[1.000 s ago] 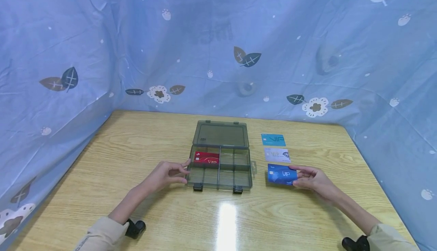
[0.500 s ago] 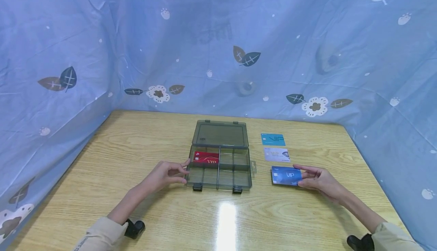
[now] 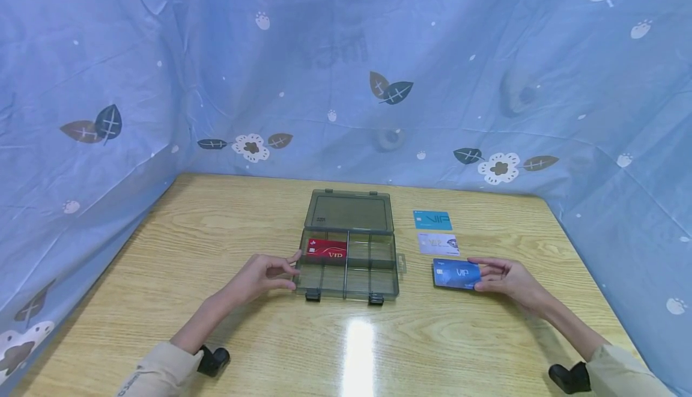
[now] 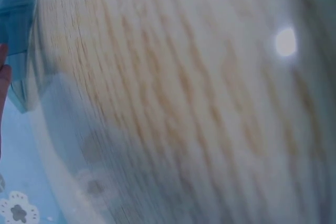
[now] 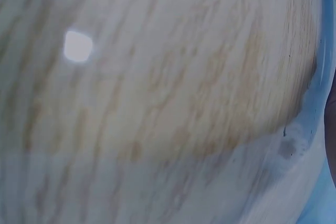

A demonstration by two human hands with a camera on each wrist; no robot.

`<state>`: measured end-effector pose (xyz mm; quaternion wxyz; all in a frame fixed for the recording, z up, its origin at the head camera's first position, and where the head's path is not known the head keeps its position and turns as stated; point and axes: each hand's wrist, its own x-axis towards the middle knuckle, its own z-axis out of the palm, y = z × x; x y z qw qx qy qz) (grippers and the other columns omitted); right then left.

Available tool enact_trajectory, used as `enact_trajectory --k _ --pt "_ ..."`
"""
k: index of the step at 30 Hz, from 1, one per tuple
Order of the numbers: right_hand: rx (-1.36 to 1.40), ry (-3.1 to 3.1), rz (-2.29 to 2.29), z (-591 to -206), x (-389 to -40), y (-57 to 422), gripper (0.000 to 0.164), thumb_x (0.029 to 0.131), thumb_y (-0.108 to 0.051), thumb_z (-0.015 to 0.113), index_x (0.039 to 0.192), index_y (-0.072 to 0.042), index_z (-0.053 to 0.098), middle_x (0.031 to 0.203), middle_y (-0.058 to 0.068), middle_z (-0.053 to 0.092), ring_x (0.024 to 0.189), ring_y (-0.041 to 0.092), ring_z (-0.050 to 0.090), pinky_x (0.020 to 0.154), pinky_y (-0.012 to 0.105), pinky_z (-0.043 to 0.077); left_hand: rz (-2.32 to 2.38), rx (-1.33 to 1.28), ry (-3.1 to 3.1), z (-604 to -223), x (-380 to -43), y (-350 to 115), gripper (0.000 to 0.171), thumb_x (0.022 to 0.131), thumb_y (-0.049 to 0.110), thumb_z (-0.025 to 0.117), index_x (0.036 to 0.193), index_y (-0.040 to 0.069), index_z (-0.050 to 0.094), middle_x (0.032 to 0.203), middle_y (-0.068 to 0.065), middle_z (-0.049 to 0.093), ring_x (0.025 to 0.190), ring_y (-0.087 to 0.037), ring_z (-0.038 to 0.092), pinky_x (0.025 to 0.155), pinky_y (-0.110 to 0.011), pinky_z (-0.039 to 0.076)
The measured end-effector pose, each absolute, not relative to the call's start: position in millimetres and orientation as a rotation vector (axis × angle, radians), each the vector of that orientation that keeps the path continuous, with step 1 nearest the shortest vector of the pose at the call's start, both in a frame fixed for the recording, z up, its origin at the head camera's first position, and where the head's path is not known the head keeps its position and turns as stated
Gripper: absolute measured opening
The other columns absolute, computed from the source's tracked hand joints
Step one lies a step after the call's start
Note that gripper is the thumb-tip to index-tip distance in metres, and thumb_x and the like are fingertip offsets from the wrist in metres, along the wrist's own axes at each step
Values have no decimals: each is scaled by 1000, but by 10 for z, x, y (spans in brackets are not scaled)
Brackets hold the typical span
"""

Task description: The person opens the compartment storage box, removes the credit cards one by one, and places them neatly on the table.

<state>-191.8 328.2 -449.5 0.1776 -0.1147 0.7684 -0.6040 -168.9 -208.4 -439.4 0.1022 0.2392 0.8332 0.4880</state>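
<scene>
My right hand (image 3: 512,284) pinches the right end of a dark blue VIP card (image 3: 454,273) between thumb and fingers, with the card's printed face up and close over the table. To the left, the fingertips and thumb of my left hand (image 3: 265,277) rest spread against the left side of a smoky clear plastic divided box (image 3: 346,293). The box's lid (image 3: 350,214) lies folded back behind it. A red VIP card (image 3: 327,249) lies in the back left compartment. The left wrist view catches a corner of the box (image 4: 18,22) beside my fingers.
A teal VIP card (image 3: 432,220) and a pale lilac VIP card (image 3: 438,244) lie behind the dark blue one, right of the box. Blue patterned cloth (image 3: 346,115) hangs around the back and sides of the wooden table (image 3: 243,205).
The right hand has drawn the dark blue card a little to the right, away from the box, and the card lies flatter. The left hand stays at the box.
</scene>
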Motion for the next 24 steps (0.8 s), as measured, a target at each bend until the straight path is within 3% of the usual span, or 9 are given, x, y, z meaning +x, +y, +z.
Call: enact_trajectory --k 4,14,21,24 --pt "-313 2173 -1697 -4475 -1936 3252 48 84 2 71 130 2 56 92 0 66 82 8 66 73 23 58 1441 711 2457 -4390 -1688 -2085 21 80 12 75 98 3 71 137 -22 47 120 -32 54 93 -30 51" --pt "-302 2182 -1661 -4496 -2012 3154 58 84 -1 72 133 16 44 92 3 67 82 8 67 72 22 58 1453 698 2440 -4390 -1691 -2085 22 80 12 75 99 2 71 137 -22 47 121 -32 53 94 -30 50" --pt "-284 2188 -1644 -4510 -2051 3112 60 82 -2 74 132 15 46 94 6 66 82 9 67 72 25 59 1450 684 2437 -4376 -1683 -2077 21 80 12 75 98 2 71 138 -22 46 122 -32 53 94 -29 49" --pt "-272 2203 -1617 -4500 -2058 3102 61 82 -5 75 132 15 46 106 13 66 86 9 68 74 25 59 1456 680 2432 -4375 -1678 -2078 21 80 12 75 98 2 71 138 -22 46 122 -32 53 95 -30 49"
